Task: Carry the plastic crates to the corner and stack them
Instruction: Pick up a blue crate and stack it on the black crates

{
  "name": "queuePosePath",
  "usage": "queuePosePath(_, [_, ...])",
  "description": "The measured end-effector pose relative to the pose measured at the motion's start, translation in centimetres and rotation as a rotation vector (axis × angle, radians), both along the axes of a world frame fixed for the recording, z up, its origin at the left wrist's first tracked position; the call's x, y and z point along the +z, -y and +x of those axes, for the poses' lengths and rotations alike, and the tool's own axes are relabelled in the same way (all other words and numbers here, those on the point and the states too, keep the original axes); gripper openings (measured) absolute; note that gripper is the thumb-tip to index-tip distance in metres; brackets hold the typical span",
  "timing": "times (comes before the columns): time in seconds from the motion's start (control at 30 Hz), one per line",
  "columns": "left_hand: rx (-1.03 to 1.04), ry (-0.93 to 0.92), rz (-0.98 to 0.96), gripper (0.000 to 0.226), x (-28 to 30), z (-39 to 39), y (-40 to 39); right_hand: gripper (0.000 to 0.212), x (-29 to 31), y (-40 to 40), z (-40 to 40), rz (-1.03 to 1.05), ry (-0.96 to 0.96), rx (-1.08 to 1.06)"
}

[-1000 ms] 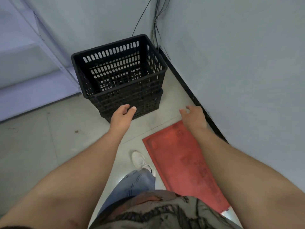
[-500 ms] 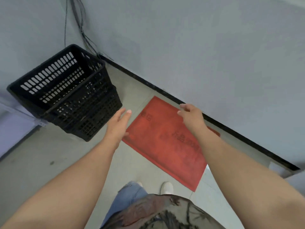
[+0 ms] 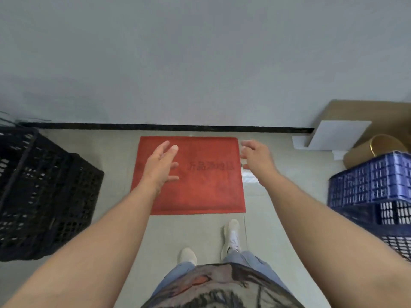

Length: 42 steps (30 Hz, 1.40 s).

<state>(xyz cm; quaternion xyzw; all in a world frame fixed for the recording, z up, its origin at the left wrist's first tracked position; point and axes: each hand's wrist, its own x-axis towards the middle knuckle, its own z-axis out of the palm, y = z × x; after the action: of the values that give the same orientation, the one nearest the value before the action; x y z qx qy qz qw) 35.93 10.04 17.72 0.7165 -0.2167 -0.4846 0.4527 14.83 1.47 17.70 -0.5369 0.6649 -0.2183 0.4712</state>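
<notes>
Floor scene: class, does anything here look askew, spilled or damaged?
Nothing spilled or broken shows. The black crates sit at an angle to the wall; the red mat lies square. Both hands are empty.

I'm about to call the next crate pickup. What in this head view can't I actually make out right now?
- Black crates: cut off by the left edge; how many are stacked is unclear.
- Blue crates: cut by the right edge, lower part hidden behind the right forearm, motion-blurred.
- Red mat lettering: blurred, partly covered by the left hand.
- Room corner: out of frame.
</notes>
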Motion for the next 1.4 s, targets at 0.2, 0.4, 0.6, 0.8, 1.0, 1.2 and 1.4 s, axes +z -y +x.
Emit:
queuePosePath(0.2, [-0.256, -0.009, -0.006, 0.048, -0.3, -6.6, 1.8, 0.025, 1.2, -3.7, -7.4, -0.019, 0.023, -0.264])
queuePosePath(0.4, [-0.434, -0.004, -0.03, 0.048, 0.4, -14.4, 3.2, 0.024, 0.6, -5.8, -15.7, -0.033, 0.022, -0.42])
queuePosePath(0.6, [-0.529, 0.029, -0.048, 0.047, 1.2, -22.9, 4.2, 0.037, 0.2, -6.8, -24.2, -0.011, 0.036, -0.495])
queuePosePath(0.8, [-0.621, 0.059, -0.038, 0.048, 1.4, -32.8, 4.2, 0.031, 0.5, -7.9, -33.4, -0.037, 0.03, -0.587])
queuePosePath(1.0, [-0.73, 0.107, -0.011, 0.034, 0.3, -41.4, 4.2, 0.035, -0.5, -9.4, -42.3, -0.006, 0.021, -0.647])
queuePosePath(1.2, [-0.846, 0.133, 0.059, 0.046, -0.7, -47.4, 5.1, 0.029, -1.5, -10.8, -47.7, 0.027, 0.039, -0.754])
queuePosePath(1.4, [-0.911, 0.02, 0.097, 0.052, -1.4, -52.2, 8.0, 0.034, -2.4, -9.7, -51.0, 0.065, 0.123, -0.956])
